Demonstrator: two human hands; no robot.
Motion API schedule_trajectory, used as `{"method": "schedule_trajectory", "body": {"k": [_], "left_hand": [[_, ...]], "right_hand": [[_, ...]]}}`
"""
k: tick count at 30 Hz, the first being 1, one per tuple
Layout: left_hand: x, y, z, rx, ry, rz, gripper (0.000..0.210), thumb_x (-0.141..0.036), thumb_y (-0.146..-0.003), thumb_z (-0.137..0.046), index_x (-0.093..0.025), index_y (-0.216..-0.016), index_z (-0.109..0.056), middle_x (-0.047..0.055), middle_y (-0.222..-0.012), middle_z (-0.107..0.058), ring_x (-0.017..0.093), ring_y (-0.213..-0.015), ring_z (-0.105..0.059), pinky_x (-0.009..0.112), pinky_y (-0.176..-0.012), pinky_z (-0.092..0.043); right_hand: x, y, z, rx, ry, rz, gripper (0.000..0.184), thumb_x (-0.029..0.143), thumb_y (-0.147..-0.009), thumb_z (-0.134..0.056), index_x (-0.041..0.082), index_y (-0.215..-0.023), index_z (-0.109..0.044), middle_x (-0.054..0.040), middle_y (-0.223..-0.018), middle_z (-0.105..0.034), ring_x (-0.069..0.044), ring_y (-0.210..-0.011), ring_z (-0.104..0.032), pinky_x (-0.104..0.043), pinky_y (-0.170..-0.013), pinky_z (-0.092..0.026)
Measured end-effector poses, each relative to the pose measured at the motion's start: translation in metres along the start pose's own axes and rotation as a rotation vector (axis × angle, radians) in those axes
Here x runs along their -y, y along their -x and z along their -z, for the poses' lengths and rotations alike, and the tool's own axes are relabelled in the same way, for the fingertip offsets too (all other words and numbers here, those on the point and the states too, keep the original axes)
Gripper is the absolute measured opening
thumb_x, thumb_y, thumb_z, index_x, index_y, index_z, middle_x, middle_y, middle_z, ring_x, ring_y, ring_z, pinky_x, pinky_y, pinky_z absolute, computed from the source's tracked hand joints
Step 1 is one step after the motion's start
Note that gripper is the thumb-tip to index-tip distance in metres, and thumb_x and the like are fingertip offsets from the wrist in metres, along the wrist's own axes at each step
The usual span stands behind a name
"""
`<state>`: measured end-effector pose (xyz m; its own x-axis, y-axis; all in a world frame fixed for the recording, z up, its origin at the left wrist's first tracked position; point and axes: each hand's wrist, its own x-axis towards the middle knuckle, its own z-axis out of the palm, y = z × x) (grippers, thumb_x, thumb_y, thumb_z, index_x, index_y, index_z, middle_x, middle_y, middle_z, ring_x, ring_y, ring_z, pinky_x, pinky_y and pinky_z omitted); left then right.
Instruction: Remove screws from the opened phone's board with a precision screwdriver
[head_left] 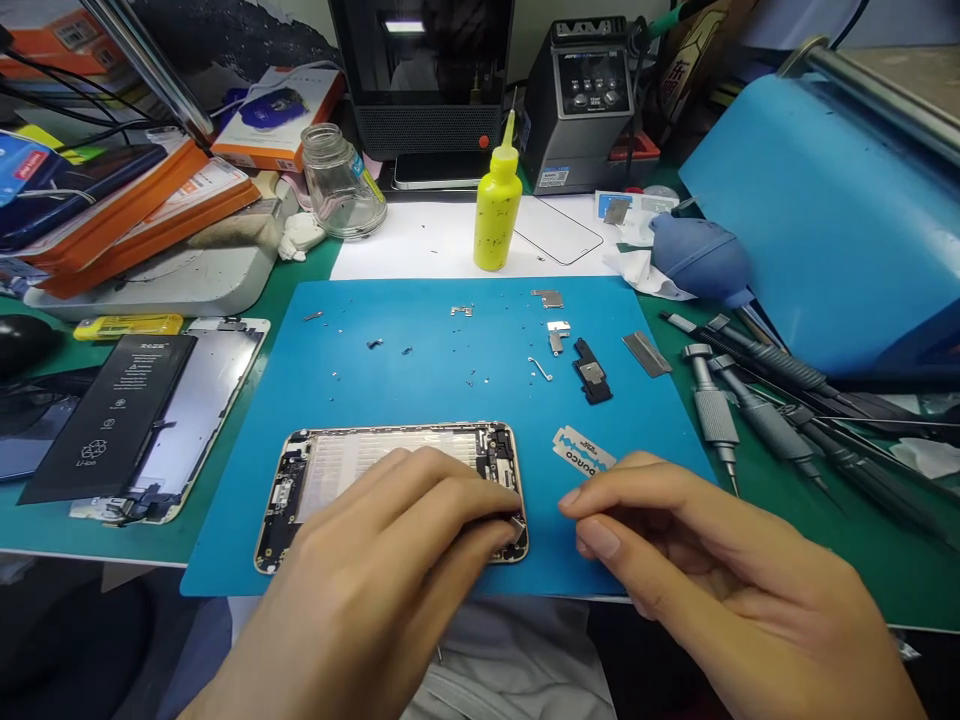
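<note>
My left hand presses the opened phone chassis flat on the blue mat, while my right hand, fingers loosely curled and empty, hovers beside a razor blade that could cut a careless fingertip.

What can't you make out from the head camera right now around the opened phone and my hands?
- Near half of the phone frame: covered by the left hand.
- Whatever the left fingertips pinch at the frame's corner: too small.
- Right hand: curled; whether it holds anything is hidden by its own fingers.
- Loose screws on the blue mat: too small to count.
- Razor blade: print only partly legible.
</note>
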<state>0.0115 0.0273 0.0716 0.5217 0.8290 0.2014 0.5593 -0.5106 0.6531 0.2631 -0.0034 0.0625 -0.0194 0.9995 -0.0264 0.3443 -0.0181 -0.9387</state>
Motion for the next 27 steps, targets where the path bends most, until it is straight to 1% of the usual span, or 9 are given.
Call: {"method": "schedule_trajectory", "body": {"k": [2,4,8,10,11,14,17,23,27], "left_hand": [[0.003,0.003,0.004,0.005,-0.046,-0.022,0.025,-0.021,-0.121,-0.059,-0.034,-0.139,-0.073,-0.007,-0.125,-0.079,0.003,-0.118,-0.077,0.007,-0.106,-0.053],[0.005,0.004,0.006,0.010,-0.087,-0.030,0.025,-0.024,-0.122,-0.061,-0.035,-0.141,-0.073,-0.006,-0.126,-0.079,0.005,-0.117,-0.077,0.010,-0.103,-0.056],[0.003,0.000,0.002,-0.005,-0.097,-0.038,0.017,-0.029,-0.122,-0.063,-0.032,-0.125,-0.079,-0.006,-0.114,-0.080,0.009,-0.103,-0.077,0.016,-0.091,-0.060],[0.000,-0.002,-0.001,-0.028,-0.097,-0.041,0.018,-0.030,-0.122,-0.062,-0.032,-0.119,-0.080,-0.007,-0.110,-0.081,0.009,-0.099,-0.076,0.018,-0.089,-0.060],[-0.001,-0.003,-0.002,-0.038,-0.101,-0.046,0.019,-0.030,-0.122,-0.062,-0.031,-0.117,-0.080,-0.008,-0.109,-0.081,0.009,-0.098,-0.076,0.019,-0.089,-0.060],[-0.003,-0.003,-0.003,-0.059,-0.118,-0.063,0.020,-0.030,-0.123,-0.062,-0.029,-0.113,-0.079,-0.007,-0.108,-0.082,0.010,-0.098,-0.075,0.021,-0.091,-0.059],[-0.003,-0.003,-0.002,-0.063,-0.114,-0.067,0.021,-0.030,-0.123,-0.061,-0.028,-0.111,-0.078,-0.008,-0.108,-0.081,0.009,-0.100,-0.075,0.019,-0.093,-0.058],[-0.001,-0.003,-0.006,-0.078,-0.095,-0.051,0.015,-0.029,-0.122,-0.064,-0.030,-0.117,-0.078,-0.010,-0.110,-0.082,0.009,-0.100,-0.073,0.020,-0.093,-0.056],[-0.001,-0.002,-0.007,-0.102,-0.081,-0.064,0.014,-0.027,-0.120,-0.067,-0.030,-0.116,-0.080,-0.010,-0.110,-0.083,0.009,-0.100,-0.072,0.019,-0.094,-0.055]], "right_hand": [[-0.001,0.001,-0.001,-0.004,0.025,0.004,0.007,0.043,-0.112,-0.083,0.038,-0.110,-0.088,0.0022,-0.106,-0.078,-0.013,-0.088,-0.075,-0.011,-0.068,-0.057],[-0.001,0.000,-0.002,0.015,0.058,0.038,0.006,0.039,-0.113,-0.082,0.039,-0.115,-0.087,0.0030,-0.108,-0.078,-0.011,-0.085,-0.075,-0.012,-0.066,-0.056],[0.002,-0.005,-0.005,0.044,0.138,0.215,0.010,0.032,-0.114,-0.082,0.040,-0.118,-0.085,0.0057,-0.104,-0.075,-0.008,-0.083,-0.075,-0.012,-0.074,-0.059],[0.003,-0.007,-0.008,0.037,0.170,0.281,0.011,0.028,-0.115,-0.078,0.038,-0.116,-0.082,0.0066,-0.103,-0.075,-0.008,-0.087,-0.075,-0.011,-0.077,-0.059],[0.003,-0.007,-0.009,0.039,0.186,0.291,0.012,0.026,-0.116,-0.077,0.037,-0.117,-0.081,0.0069,-0.104,-0.074,-0.007,-0.089,-0.074,-0.010,-0.078,-0.059],[0.003,-0.004,-0.012,0.058,0.237,0.270,0.015,0.023,-0.117,-0.076,0.037,-0.122,-0.079,0.0060,-0.111,-0.074,-0.008,-0.097,-0.074,-0.012,-0.085,-0.059],[0.002,-0.002,-0.012,0.062,0.250,0.269,0.016,0.021,-0.117,-0.077,0.036,-0.124,-0.078,0.0044,-0.114,-0.074,-0.010,-0.100,-0.075,-0.014,-0.088,-0.059],[0.000,-0.001,-0.013,0.081,0.273,0.258,0.016,0.019,-0.117,-0.076,0.035,-0.121,-0.078,0.0054,-0.114,-0.073,-0.010,-0.101,-0.074,-0.015,-0.087,-0.059],[0.001,-0.002,-0.013,0.078,0.261,0.233,0.014,0.022,-0.117,-0.076,0.035,-0.120,-0.079,0.0041,-0.110,-0.074,-0.011,-0.095,-0.073,-0.017,-0.081,-0.059]]}}
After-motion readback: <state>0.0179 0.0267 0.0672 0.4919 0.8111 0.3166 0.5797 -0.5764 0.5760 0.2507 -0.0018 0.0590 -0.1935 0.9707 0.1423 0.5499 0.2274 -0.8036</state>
